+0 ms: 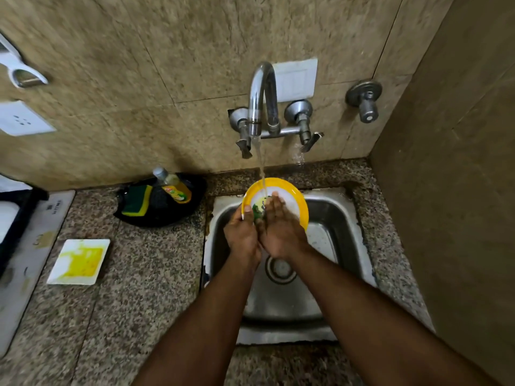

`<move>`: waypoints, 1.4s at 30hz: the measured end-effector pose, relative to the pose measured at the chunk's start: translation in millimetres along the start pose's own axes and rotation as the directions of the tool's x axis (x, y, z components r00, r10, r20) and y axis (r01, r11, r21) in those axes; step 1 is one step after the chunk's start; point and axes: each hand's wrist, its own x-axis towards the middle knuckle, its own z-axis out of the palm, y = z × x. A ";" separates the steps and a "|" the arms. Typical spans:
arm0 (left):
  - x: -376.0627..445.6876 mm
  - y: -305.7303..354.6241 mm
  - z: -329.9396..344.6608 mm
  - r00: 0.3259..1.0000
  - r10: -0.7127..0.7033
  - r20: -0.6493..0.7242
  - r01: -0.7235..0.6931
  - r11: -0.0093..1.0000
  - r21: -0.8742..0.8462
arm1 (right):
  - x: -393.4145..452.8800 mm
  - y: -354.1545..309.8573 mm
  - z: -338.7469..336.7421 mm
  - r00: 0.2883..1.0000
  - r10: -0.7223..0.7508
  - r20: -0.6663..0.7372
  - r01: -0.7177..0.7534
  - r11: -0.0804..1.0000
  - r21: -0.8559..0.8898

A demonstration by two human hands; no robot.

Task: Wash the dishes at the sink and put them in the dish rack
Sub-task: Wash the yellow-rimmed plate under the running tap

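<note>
A round plate [292, 196] with a yellow rim and white centre is tilted over the steel sink [340, 218], under water running from the tap [260, 98]. My left hand [242, 235] grips the plate's left edge. My right hand [281, 232] lies flat on the plate's face, fingers together, under the stream. A green mark on the plate shows between the hands. On the granite counter to the left lies a square white plate [79, 261] smeared with yellow residue.
A black tray [192, 201] behind the counter holds a green-yellow sponge [136, 203] and a dish soap bottle [174, 186]. A stove edge [25, 246] is at far left. Walls close in behind and on the right. No dish rack shows.
</note>
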 end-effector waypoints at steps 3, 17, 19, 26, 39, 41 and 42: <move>0.5 13.6 2.4 0.999 0.004 -0.035 -0.005 0.999 -0.039 | 2.4 -13.0 -3.2 0.996 0.049 0.069 -0.050 0.999 0.007; 5.7 30.0 -8.7 0.996 0.071 0.052 -0.068 0.996 -0.051 | -6.4 22.3 -1.2 0.984 -0.140 -0.110 0.132 0.988 -0.074; 11.4 34.7 -14.5 0.995 0.065 0.075 -0.062 0.997 -0.054 | -10.7 36.6 -8.6 0.916 -0.278 -0.288 0.290 0.957 -0.003; 17.4 27.7 -21.6 0.987 0.069 0.146 -0.111 0.947 0.300 | 6.0 44.9 -21.8 0.930 0.352 -0.109 -0.165 0.661 0.732; -39.5 -19.1 -0.7 0.720 -0.146 0.679 -0.693 -0.198 0.693 | 16.9 50.1 11.7 0.763 0.634 -0.127 -0.209 0.427 0.880; -53.6 -19.7 1.6 0.666 -0.132 0.734 -0.740 -0.240 0.628 | 12.3 50.1 10.1 0.719 0.677 -0.157 -0.181 0.401 0.898; -55.3 -22.9 -0.4 0.655 -0.116 0.747 -0.743 -0.283 0.607 | 7.6 46.8 6.3 0.707 0.687 -0.169 -0.167 0.394 0.904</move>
